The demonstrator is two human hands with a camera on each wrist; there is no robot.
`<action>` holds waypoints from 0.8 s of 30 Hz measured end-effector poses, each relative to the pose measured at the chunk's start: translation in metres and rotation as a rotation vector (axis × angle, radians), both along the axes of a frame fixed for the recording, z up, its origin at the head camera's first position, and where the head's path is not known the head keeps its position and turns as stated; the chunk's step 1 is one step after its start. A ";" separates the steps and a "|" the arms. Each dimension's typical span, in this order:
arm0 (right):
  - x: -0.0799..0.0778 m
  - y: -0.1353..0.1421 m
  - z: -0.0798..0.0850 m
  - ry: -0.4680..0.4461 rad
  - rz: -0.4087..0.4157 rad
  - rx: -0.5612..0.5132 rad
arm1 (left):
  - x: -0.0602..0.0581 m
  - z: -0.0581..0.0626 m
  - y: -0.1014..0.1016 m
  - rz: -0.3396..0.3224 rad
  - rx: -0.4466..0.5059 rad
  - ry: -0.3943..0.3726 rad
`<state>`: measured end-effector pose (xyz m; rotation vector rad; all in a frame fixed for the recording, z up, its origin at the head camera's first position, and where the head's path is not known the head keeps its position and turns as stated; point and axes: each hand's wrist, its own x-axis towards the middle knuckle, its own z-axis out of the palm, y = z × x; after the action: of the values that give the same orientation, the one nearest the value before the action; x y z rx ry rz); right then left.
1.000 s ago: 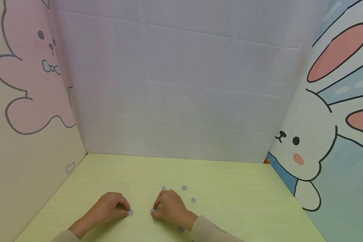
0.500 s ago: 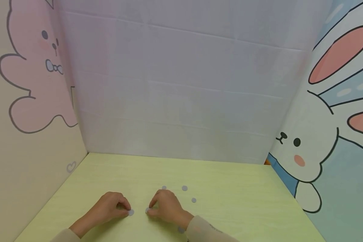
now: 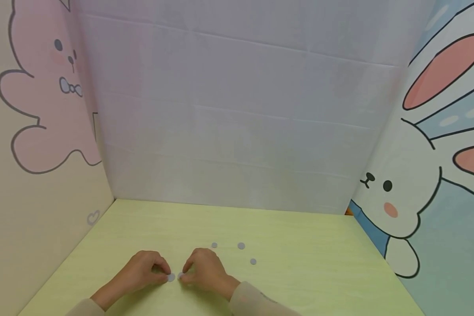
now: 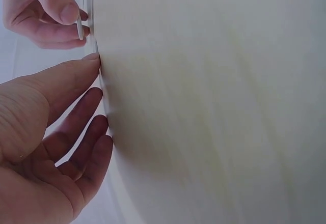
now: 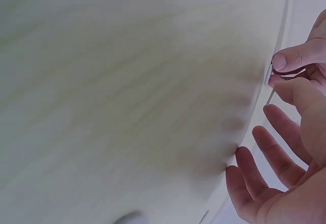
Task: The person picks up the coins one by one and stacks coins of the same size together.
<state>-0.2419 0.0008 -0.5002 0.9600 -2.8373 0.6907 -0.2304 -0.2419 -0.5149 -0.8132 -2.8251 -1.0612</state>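
Note:
Low in the head view, my left hand [image 3: 146,272] pinches a silver coin [image 3: 171,277] between thumb and fingers, close over the table. Just to its right, my right hand [image 3: 207,273] pinches a second, partly covered coin [image 3: 180,275]. A narrow gap separates the two coins. In the right wrist view, that coin [image 5: 270,96] shows as a thin edge between thumb and forefinger, while the other fingertips reach the tabletop. Seen from the left wrist, the right hand's coin [image 4: 80,28] stands tilted on edge; my left thumb and fingers [image 4: 94,63] are at the table surface.
Beyond my right hand, a small coin [image 3: 214,245], a larger coin [image 3: 241,245] and another small coin [image 3: 253,261] lie flat on the yellow-green table [image 3: 300,272]. A pale back wall [image 3: 237,131] and printed side panels [image 3: 454,245] enclose it.
My right hand has slid left with its coin toward the left hand's coin. The left hand has stayed in place. A coin visible near my right sleeve earlier is now hidden behind it.

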 end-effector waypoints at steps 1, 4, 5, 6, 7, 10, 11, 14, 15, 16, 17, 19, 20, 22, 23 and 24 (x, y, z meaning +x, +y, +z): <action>0.000 -0.002 0.000 0.003 0.000 0.002 | 0.000 0.000 0.000 0.002 0.004 -0.002; 0.000 -0.007 0.000 0.011 -0.001 0.008 | -0.001 -0.001 0.000 0.007 0.009 -0.003; 0.001 -0.008 0.000 0.011 -0.002 0.012 | -0.001 -0.001 0.000 0.010 0.011 -0.009; 0.001 -0.010 0.000 0.011 -0.003 0.016 | -0.001 -0.001 0.000 0.013 0.013 -0.013; 0.001 -0.012 0.000 0.011 -0.003 0.018 | -0.001 -0.001 0.000 0.016 0.012 -0.014; 0.001 -0.017 -0.001 0.008 -0.007 0.023 | -0.001 -0.001 -0.001 0.022 0.013 -0.022; 0.000 -0.018 -0.001 0.009 -0.011 0.029 | -0.001 -0.001 -0.001 0.023 0.014 -0.027; 0.000 -0.022 -0.002 0.018 -0.017 0.039 | -0.002 -0.001 -0.001 0.025 0.015 -0.036; -0.001 -0.023 -0.002 0.024 -0.019 0.043 | -0.002 -0.001 -0.002 0.026 0.016 -0.037; -0.001 -0.024 -0.003 0.028 -0.021 0.047 | -0.002 -0.001 -0.002 0.026 0.016 -0.038; -0.001 -0.025 -0.003 0.033 -0.023 0.050 | -0.002 -0.001 -0.002 0.026 0.015 -0.038; -0.001 -0.026 -0.004 0.044 -0.023 0.055 | -0.002 -0.001 -0.002 0.027 0.014 -0.042; -0.001 -0.026 -0.004 0.048 -0.023 0.057 | -0.002 -0.001 -0.002 0.028 0.014 -0.046; 0.000 -0.026 -0.005 0.061 -0.022 0.062 | -0.001 -0.001 -0.002 0.031 0.016 -0.054; 0.000 -0.027 -0.006 0.069 -0.021 0.064 | -0.001 -0.001 -0.002 0.032 0.018 -0.060; 0.001 -0.027 -0.006 0.076 -0.020 0.065 | -0.001 -0.001 -0.002 0.033 0.020 -0.066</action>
<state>-0.2412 -0.0260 -0.5059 0.9442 -2.8148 0.5509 -0.2316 -0.2444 -0.5158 -0.7406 -2.8662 -1.1300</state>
